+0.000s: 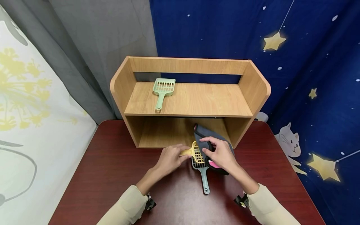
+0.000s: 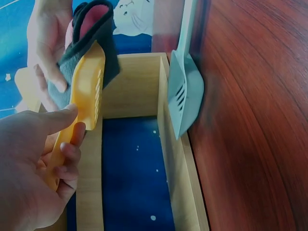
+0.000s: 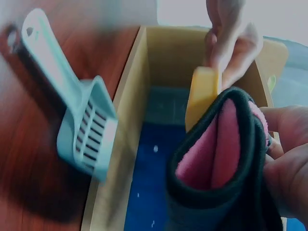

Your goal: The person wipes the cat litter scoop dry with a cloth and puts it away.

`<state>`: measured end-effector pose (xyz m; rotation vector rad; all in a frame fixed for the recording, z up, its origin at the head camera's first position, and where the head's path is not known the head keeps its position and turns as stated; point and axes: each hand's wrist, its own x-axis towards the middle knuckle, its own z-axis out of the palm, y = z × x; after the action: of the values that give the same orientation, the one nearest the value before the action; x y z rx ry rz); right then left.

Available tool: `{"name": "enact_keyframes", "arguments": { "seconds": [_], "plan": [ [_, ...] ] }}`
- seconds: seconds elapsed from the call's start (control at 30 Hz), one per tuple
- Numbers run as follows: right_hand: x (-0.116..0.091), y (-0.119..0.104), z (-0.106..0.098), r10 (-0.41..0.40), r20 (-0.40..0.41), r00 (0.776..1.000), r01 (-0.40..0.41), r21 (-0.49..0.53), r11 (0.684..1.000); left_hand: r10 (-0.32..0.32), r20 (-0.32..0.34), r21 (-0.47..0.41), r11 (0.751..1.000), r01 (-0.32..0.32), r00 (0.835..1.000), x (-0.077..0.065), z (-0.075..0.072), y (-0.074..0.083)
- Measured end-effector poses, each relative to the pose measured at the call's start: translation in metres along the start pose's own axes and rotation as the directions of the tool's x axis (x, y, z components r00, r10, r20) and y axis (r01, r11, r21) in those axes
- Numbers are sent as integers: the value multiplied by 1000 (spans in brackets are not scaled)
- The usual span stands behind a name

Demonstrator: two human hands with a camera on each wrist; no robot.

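Note:
My left hand (image 1: 171, 158) holds a yellow litter scoop (image 2: 88, 89) by its handle, the thumb laid along it in the left wrist view. My right hand (image 1: 220, 153) grips a folded cloth (image 1: 210, 132), dark grey outside and pink inside with black edging. The cloth overlaps the far end of the scoop's slotted head in the head view. Just below them, a pale blue-grey litter scoop (image 1: 205, 181) lies on the table, its handle toward me. In the right wrist view the cloth's pink inner side (image 3: 226, 149) faces the camera.
A two-tier wooden shelf (image 1: 188, 100) stands at the back of the dark red table (image 1: 118, 178). On its upper board, toward the left, lies a light green litter scoop (image 1: 164, 87). Grey and starry blue curtains (image 1: 213, 34) hang behind.

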<state>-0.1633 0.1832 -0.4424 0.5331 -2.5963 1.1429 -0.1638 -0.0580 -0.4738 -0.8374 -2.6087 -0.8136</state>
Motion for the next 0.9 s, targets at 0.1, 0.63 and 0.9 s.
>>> {"name": "enact_keyframes", "arguments": {
  "seconds": [0.1,0.63,0.9],
  "plan": [
    [3,-8,8,-4,10,1000,4,27,1000,-2,4,16,1000,2,1000,2,1,2],
    [2,-4,4,-21,38,999,21,0,1000,-38,-2,26,999,38,999,-1,-8,-2],
    [-2,6,-20,110,3,994,-110,60,992,-28,-26,9,1000,28,999,-5,-10,-8]
  ]
}}
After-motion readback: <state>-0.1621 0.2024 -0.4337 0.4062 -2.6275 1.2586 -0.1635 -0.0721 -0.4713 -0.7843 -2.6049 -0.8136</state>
